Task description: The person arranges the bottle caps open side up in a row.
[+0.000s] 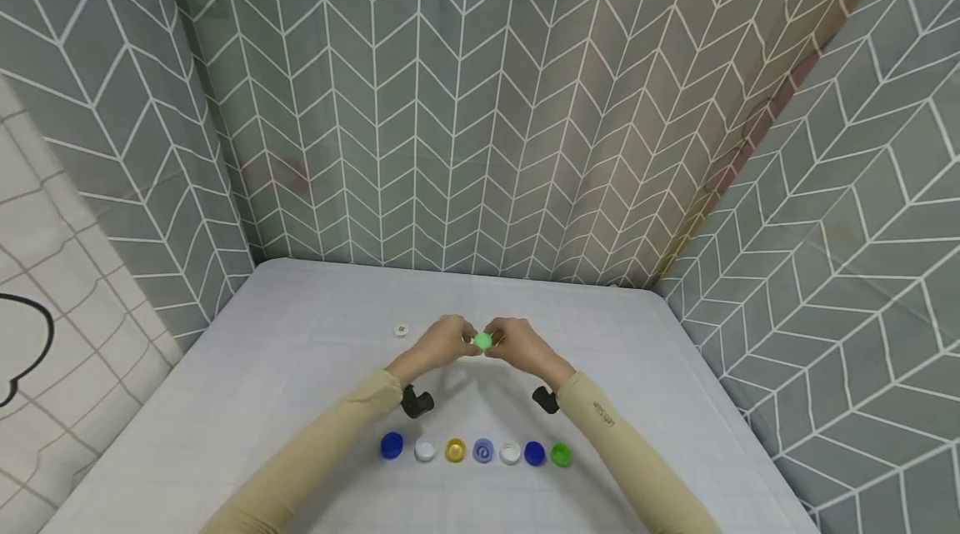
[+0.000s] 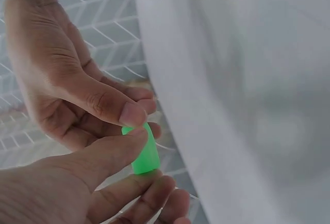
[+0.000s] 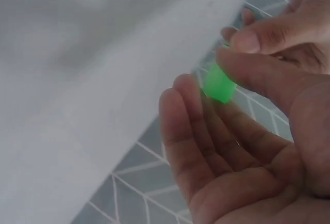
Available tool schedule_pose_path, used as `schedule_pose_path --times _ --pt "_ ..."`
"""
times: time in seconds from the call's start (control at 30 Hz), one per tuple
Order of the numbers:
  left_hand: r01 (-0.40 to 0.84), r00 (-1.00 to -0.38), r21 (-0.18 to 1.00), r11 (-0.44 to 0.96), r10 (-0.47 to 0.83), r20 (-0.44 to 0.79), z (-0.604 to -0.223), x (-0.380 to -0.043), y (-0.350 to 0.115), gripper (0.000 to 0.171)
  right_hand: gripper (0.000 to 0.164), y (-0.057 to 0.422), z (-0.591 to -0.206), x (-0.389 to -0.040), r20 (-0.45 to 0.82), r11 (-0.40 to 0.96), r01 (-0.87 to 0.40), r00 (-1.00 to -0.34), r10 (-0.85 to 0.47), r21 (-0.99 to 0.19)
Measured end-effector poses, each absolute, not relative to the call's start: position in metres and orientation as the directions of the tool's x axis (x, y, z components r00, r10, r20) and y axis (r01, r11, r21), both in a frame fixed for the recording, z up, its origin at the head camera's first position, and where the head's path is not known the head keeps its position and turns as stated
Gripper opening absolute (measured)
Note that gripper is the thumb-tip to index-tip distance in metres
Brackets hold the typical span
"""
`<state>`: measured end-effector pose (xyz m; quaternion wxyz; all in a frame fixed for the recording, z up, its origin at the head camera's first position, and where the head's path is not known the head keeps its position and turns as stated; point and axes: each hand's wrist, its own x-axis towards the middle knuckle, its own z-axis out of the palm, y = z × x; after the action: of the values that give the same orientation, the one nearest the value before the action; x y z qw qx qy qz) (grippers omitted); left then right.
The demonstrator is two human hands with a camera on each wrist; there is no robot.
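Note:
Above the middle of the white table, both hands meet at a small bright green cylinder (image 1: 482, 341), which looks like a cap. My left hand (image 1: 441, 344) pinches it from the left, with the thumb (image 2: 116, 152) on its side and a finger under its lower end. From the other side my right hand (image 1: 522, 346) holds its upper end between thumb and fingertips. The right wrist view shows the cylinder (image 3: 219, 83) too, partly covered by the right thumb (image 3: 252, 69). Its upper end is mostly hidden by fingers.
Nearer me lies a row of round caps: blue (image 1: 392, 445), white (image 1: 425, 450), yellow (image 1: 455, 450), light blue (image 1: 483, 451), white (image 1: 510, 453), dark blue (image 1: 535, 453) and green (image 1: 561, 455). A small white button-like disc (image 1: 401, 330) lies left of the hands. Patterned curtains (image 1: 450, 101) surround the table.

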<state>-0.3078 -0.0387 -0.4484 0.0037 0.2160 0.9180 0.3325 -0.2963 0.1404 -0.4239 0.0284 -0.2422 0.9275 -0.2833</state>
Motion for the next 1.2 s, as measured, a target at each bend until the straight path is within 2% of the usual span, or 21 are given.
schedule_pose_path --times 0.4,0.7,0.87,1.2 --pt "0.497 -0.856 0.577 0.649 0.477 0.200 -0.417 -0.259 0.004 0.026 0.025 0.196 -0.400 -0.244 0.124 0.675 -0.459 -0.867 -0.483 -0.578" --pt "0.570 -0.804 0.572 0.589 0.542 0.243 -0.413 -0.229 0.035 0.028 0.027 0.235 -0.393 -0.204 0.143 0.679 -0.438 -0.883 -0.446 -0.589" --pt "0.611 -0.774 0.564 0.555 0.568 0.280 -0.413 -0.217 0.054 0.028 0.026 0.257 -0.392 -0.185 0.167 0.693 -0.418 -0.900 -0.402 -0.588" --pt "0.676 -0.717 0.531 0.511 0.622 0.315 -0.420 -0.207 0.085 0.025 0.029 0.282 -0.403 -0.162 0.140 0.750 -0.287 -0.957 -0.255 -0.596"
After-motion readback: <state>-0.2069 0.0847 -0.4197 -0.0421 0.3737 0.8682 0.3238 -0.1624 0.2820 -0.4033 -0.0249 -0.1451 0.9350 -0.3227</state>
